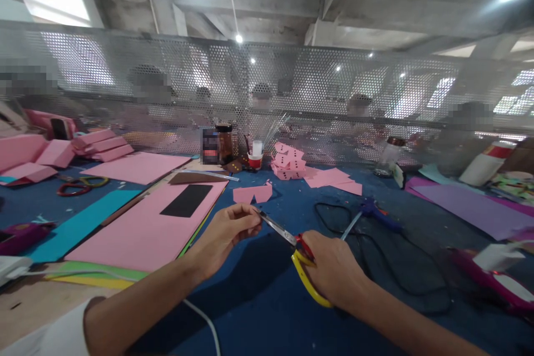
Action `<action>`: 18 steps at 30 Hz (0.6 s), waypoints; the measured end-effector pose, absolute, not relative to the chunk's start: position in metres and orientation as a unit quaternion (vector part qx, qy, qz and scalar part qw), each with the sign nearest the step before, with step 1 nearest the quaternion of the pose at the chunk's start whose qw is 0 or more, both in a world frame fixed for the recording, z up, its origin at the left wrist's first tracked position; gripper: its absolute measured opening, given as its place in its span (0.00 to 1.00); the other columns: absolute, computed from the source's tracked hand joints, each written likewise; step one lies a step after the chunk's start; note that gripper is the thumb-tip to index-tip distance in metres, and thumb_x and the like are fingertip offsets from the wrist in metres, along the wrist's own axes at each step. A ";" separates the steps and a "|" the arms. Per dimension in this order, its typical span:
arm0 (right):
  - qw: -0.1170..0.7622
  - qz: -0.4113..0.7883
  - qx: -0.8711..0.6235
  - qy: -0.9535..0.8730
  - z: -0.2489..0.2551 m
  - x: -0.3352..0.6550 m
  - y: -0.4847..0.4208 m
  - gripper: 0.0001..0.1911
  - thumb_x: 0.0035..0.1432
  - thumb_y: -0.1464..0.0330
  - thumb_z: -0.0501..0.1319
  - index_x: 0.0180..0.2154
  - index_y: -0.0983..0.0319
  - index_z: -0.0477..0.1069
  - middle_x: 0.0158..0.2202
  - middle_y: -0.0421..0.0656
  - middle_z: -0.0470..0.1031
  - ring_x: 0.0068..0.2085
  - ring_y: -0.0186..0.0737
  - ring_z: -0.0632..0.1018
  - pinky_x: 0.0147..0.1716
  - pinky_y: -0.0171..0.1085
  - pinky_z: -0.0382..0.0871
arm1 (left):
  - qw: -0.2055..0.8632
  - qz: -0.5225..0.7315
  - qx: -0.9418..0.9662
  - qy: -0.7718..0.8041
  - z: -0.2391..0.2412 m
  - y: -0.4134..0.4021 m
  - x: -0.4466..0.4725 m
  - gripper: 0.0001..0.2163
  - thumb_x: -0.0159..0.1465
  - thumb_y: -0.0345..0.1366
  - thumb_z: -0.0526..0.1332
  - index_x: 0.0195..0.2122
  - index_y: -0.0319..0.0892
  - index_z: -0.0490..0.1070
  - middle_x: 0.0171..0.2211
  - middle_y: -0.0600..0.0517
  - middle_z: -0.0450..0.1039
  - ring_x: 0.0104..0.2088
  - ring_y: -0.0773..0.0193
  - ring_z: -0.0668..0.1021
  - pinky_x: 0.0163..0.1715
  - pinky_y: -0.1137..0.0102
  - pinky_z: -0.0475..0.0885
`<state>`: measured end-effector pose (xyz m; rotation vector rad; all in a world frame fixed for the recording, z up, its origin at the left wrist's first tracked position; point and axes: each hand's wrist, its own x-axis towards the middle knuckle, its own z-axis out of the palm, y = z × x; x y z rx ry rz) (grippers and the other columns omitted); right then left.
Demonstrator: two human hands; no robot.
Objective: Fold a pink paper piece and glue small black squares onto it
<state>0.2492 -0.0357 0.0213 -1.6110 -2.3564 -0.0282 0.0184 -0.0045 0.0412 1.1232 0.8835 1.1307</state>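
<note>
Scissors (287, 235) sit gripped in the right hand (334, 264).
Left hand (237, 225) pinches beside the blades, holding what I can't tell; a pink cutout (243, 195) lies farther.

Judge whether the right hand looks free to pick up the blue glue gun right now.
Probably not: the right hand holds the scissors. The glue gun lies nearby, with nothing apparently blocking the way.

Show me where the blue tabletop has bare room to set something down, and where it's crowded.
The broadest bare patch of blue tabletop lies between the white cable and the scissors. A smaller one lies between the pink cutout and the black cord. Crowded: the left, with pink sheets, and the back, around the red-and-white cup.
</note>
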 end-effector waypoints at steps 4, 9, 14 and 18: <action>0.145 -0.009 -0.557 -0.817 0.021 0.249 -0.035 0.04 0.54 0.65 0.58 0.30 0.59 0.64 0.24 0.38 0.70 0.25 0.36 0.71 0.24 0.36 0.39 | 0.619 0.495 0.486 0.369 0.040 -0.004 0.018 0.03 0.57 0.31 0.65 0.31 0.39 0.72 0.30 0.53 0.69 0.31 0.69 0.72 0.33 0.74 0.69; 0.136 -0.007 -0.562 -0.816 0.021 0.249 -0.035 0.04 0.55 0.66 0.57 0.30 0.59 0.65 0.26 0.38 0.71 0.25 0.37 0.71 0.24 0.36 0.40 | 0.630 0.497 0.478 0.357 0.040 -0.005 0.018 0.03 0.57 0.31 0.65 0.32 0.39 0.73 0.31 0.53 0.70 0.31 0.69 0.73 0.34 0.74 0.69; 0.133 -0.002 -0.563 -0.816 0.022 0.249 -0.035 0.04 0.56 0.66 0.57 0.30 0.59 0.65 0.26 0.38 0.72 0.25 0.37 0.72 0.24 0.36 0.41 | 0.635 0.500 0.471 0.353 0.041 -0.006 0.018 0.04 0.56 0.31 0.66 0.31 0.40 0.73 0.31 0.54 0.71 0.31 0.69 0.73 0.34 0.74 0.69; 0.134 0.000 -0.564 -0.815 0.022 0.249 -0.036 0.05 0.56 0.66 0.57 0.30 0.59 0.64 0.26 0.38 0.72 0.25 0.37 0.72 0.24 0.36 0.41 | 0.635 0.500 0.467 0.359 0.040 -0.006 0.018 0.05 0.55 0.32 0.67 0.31 0.41 0.73 0.31 0.54 0.71 0.31 0.69 0.73 0.34 0.74 0.69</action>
